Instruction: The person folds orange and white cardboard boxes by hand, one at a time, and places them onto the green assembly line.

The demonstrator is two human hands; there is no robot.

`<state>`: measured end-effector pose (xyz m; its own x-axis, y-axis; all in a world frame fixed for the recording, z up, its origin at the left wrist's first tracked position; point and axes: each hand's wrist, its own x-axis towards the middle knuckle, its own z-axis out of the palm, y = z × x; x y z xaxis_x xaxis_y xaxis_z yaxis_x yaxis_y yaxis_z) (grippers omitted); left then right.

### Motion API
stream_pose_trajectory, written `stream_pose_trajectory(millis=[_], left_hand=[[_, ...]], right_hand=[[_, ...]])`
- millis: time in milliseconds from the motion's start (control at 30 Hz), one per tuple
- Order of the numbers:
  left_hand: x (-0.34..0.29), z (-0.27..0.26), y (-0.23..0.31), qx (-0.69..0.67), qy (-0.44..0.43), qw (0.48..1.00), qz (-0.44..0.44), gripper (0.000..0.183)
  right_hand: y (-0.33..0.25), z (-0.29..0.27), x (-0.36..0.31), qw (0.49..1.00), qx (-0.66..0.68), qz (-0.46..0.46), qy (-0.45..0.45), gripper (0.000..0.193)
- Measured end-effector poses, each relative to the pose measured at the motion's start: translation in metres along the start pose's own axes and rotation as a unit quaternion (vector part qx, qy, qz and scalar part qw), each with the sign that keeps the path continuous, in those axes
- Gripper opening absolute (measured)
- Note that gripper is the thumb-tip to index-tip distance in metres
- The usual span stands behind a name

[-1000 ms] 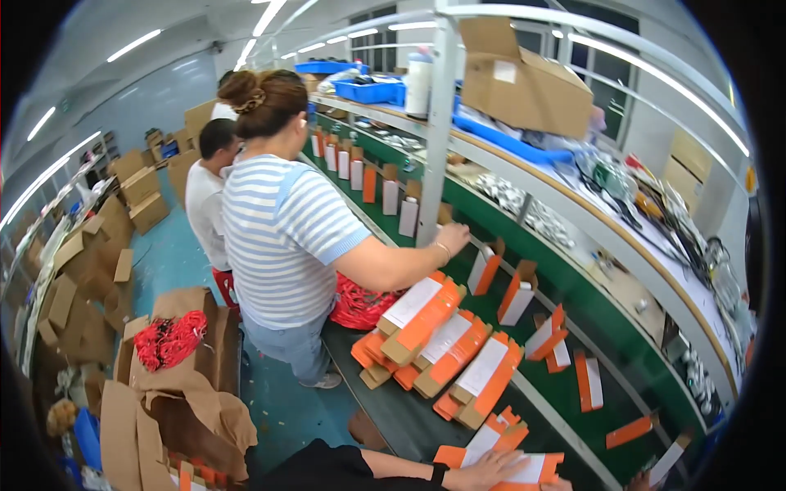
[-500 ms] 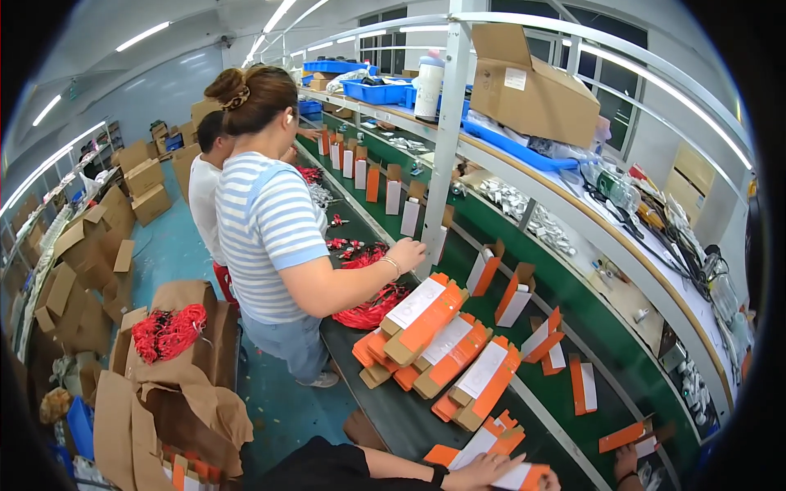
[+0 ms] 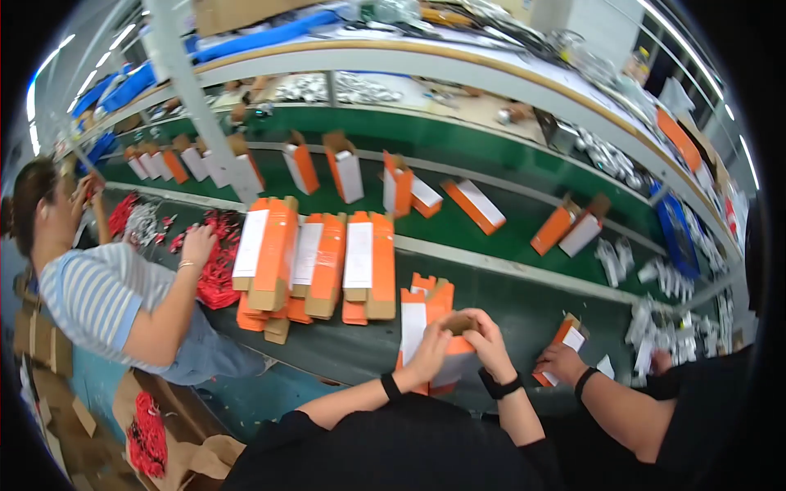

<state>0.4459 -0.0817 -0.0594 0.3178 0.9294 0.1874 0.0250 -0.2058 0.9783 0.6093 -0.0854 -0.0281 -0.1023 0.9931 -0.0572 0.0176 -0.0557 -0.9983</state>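
Between my two hands stands an orange and white carton, its brown inside showing at the open top. My left hand grips the carton's left side, thumb at the rim. My right hand is closed round its right side, fingers curled over the upper edge. Just behind and left of it lie a few flat orange and white cartons on the dark bench. Farther left are stacks of flattened cartons, their brown flaps toward me.
A co-worker's hand rests on a small carton at my right. At left, a person in a striped top reaches over red cable bundles. Opened cartons line the green belt beyond a metal rail. Clear-bagged parts lie right.
My view has swung right and down to the bench. The carton in my hands now shows an open top. The striped-top person's other hand is now raised near the head.
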Motion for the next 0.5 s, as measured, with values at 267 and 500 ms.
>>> stream_pose_trajectory(millis=[267, 500], left_hand=[[-0.001, 0.004, -0.003, -0.174, -0.108, 0.961, -0.186, 0.054], [0.002, 0.006, -0.004, 0.040, -0.168, 0.980, -0.097, 0.066]], right_hand=[[-0.008, 0.027, -0.041, 0.994, 0.042, -0.032, 0.100, 0.051], [-0.023, -0.007, -0.062, 0.930, 0.325, 0.167, 0.023, 0.045]])
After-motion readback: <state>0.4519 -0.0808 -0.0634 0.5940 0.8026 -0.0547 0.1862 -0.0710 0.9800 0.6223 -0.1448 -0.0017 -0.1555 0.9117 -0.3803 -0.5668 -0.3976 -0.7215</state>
